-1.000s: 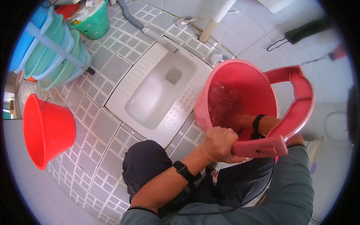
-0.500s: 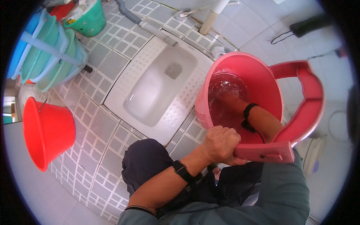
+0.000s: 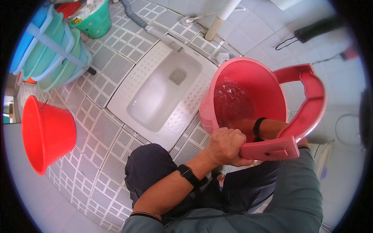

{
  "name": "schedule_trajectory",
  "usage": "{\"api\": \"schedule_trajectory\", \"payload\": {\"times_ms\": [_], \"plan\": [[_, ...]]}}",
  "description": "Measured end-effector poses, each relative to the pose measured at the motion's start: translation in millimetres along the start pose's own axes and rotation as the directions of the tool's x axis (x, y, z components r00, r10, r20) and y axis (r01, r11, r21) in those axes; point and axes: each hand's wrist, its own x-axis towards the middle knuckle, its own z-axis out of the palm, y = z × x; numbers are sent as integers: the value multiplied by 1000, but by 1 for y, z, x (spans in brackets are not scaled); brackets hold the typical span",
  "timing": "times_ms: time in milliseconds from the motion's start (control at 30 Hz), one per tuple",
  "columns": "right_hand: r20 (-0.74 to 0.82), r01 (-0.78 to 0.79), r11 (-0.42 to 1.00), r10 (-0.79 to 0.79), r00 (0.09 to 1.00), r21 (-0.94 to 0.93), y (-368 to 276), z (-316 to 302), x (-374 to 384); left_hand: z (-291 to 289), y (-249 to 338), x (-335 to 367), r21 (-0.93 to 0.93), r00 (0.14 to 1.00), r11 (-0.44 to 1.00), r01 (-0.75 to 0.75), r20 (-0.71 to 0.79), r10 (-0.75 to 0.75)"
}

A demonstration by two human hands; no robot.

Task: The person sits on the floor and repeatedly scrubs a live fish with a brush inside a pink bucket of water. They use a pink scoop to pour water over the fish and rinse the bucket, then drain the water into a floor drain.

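Note:
A pink bucket (image 3: 271, 91) with a broad pink handle (image 3: 316, 91) is tilted toward the squat toilet, at my right. Rippling water (image 3: 233, 97) lies inside it. My left hand (image 3: 227, 146) is closed around the bucket's near rim, beside the handle's lower end. Down inside the bucket, my right hand (image 3: 245, 126) is at the near wall, by the water. Its fingers are hidden by the rim and my left hand, so what it holds, if anything, does not show.
A white squat toilet (image 3: 145, 87) is set in the tiled floor. At left stand a red bucket (image 3: 58, 134), stacked basins (image 3: 46, 54) and a green bin (image 3: 95, 25). A grey hose (image 3: 134, 15) runs to the toilet; a pale pipe (image 3: 217, 25) stands by the wall.
My right hand has moved from the far part of the water toward the bucket's near wall. The left hand keeps its grip on the rim. The view has shifted slightly.

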Motion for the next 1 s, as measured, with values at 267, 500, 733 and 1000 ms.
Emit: {"api": "schedule_trajectory", "payload": {"times_ms": [267,500,733,1000], "plan": [[-258,-13,999,26,966,53,-23,-30,35,3,-1,-1,-3,1000,1000,-18,-12,18],[-457,-30,1000,25,889,-3,8,-66,67,2,-3,-3,7,999,1000,-26,24,25],[-40,-184,846,235,971,500,21,-58,25,-6,0,-4,30,999,999,21,43,-23],[179,-85,569,-111,978,818,14,3,-8,-3,6,0,38,999,999,34,28,-35]]}}
